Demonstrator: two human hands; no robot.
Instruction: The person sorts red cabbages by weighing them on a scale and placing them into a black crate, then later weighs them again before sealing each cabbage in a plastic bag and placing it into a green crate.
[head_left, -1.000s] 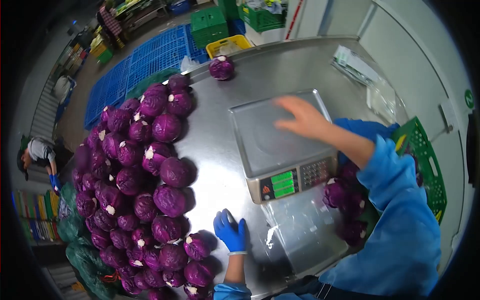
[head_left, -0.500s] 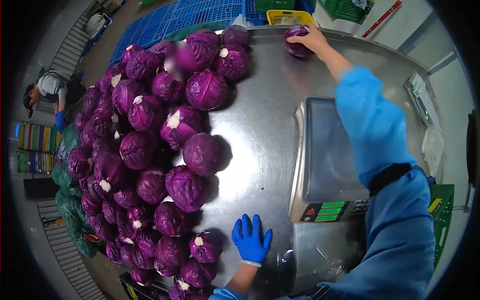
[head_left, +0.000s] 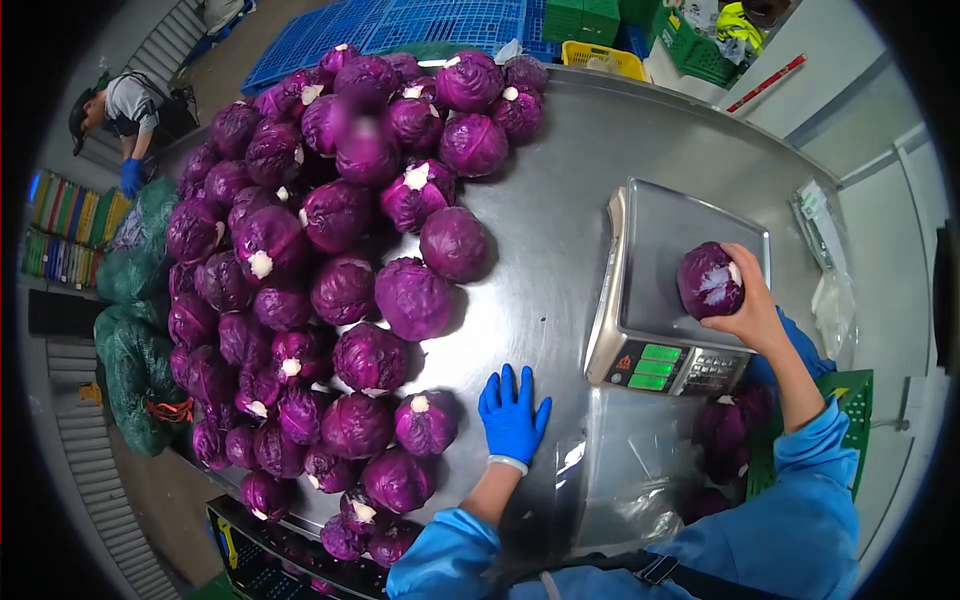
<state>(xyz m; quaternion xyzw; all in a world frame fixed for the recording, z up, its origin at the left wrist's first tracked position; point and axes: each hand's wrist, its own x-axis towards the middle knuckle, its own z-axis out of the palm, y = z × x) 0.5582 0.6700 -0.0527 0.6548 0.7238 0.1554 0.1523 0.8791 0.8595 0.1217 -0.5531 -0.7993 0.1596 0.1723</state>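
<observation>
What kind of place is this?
Probably a produce packing or wholesale hall: a heap of red cabbages on a steel table, a scale where the right hand holds one cabbage, and plastic crates behind.

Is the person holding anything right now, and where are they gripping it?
The right hand grips a red cabbage by its side, at the scale tray. The gloved left hand lies flat on the steel table, holding nothing.
</observation>
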